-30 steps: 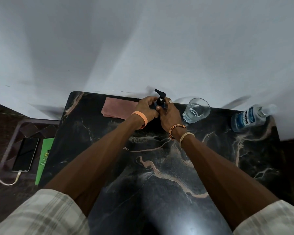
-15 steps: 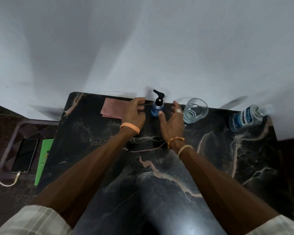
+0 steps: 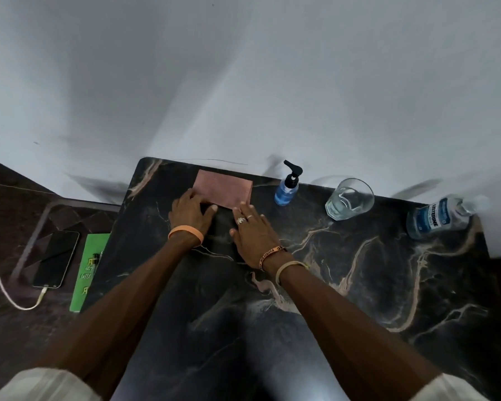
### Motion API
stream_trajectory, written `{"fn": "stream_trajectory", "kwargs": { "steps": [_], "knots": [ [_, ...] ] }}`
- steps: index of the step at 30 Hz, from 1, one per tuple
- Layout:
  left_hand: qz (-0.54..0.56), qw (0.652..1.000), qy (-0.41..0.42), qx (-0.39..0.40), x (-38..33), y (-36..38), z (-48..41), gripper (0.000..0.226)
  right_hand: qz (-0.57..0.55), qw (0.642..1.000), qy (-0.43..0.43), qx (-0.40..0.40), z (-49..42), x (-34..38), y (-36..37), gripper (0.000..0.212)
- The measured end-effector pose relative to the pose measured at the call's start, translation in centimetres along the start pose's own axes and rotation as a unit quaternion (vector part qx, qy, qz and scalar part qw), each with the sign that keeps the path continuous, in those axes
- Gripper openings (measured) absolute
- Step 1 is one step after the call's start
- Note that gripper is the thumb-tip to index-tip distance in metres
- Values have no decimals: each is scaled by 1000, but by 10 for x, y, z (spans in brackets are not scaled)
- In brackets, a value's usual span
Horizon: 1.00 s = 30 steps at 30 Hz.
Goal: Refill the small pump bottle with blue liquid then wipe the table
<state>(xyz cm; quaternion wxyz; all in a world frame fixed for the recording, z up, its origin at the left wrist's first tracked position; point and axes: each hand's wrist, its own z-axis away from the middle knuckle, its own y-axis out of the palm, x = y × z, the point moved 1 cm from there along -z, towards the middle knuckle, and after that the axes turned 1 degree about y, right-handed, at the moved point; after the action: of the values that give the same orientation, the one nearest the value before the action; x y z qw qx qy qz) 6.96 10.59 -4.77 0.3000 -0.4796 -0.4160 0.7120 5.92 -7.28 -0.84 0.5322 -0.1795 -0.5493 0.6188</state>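
**Both hands flat at the near edge of the cloth**

Two bare forearms reach out over the dark, veined worktop (image 3: 359, 285). Off the worktop to the left of the left wrist, on a lower surface, lie a green book (image 3: 90, 270) and, farther left, a dark phone (image 3: 55, 254) with a pale cable (image 3: 6, 293) plugged in.

The left hand (image 3: 190, 214) lies palm down, fingers relaxed and gripping nothing, its fingertips at the near left corner of the pink cloth (image 3: 223, 189). The right hand (image 3: 253, 231) lies just beside it, also flat with straight fingers, its fingertips reaching the cloth's near right corner.

The cloth lies folded flat just beyond both hands, close to the wall. Beyond and to the right of the right hand stands the small pump bottle (image 3: 287, 186), upright, with blue liquid in it and its black pump on. Farther right stands a clear glass (image 3: 349, 199), and well to the right a mouthwash bottle (image 3: 437, 217) with a blue label.
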Motion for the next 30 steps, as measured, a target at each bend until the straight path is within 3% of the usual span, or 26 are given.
{"fn": "stream_trajectory", "kwargs": {
  "steps": [4, 7, 9, 12, 16, 20, 23, 26, 28, 30],
  "knots": [
    [36, 998, -24, -35, 3, -3, -9, 41, 42, 998, 24, 47, -6, -7, 1, 53],
    [77, 994, -60, -55, -2, -6, -18, 47, 53, 998, 26, 19, -8, -7, 2, 54],
    [81, 994, -40, -57, -7, -5, -21, 52, 64, 998, 9, -6, -10, -4, 4, 58],
    [87, 994, -13, -71, -10, -4, -24, 59, 66, 996, -7, 58, -15, 1, 11, 59],
    [236, 966, -98, -47, -10, -7, -27, 69, 67, 994, -3, 85, -14, -1, 15, 59],
    [265, 960, -92, 12, -15, -11, -17, 31, 77, 992, -5, 101, -10, 2, 2, 57],
    [341, 937, -68, 26, -22, -19, 6, 14, 2, 999, -2, 47, 2, 7, -5, 58],
    [393, 918, -50, 33, -29, -30, 44, 19, -64, 995, -6, -78, 32, 11, 0, 81],
    [443, 894, -30, 62, -38, -37, 77, 22, -54, 992, -26, -113, 59, 11, 7, 100],
    [505, 857, -39, 90, -47, -37, 110, 28, -66, 990, -48, -117, 85, 10, 16, 102]
  ]
}}
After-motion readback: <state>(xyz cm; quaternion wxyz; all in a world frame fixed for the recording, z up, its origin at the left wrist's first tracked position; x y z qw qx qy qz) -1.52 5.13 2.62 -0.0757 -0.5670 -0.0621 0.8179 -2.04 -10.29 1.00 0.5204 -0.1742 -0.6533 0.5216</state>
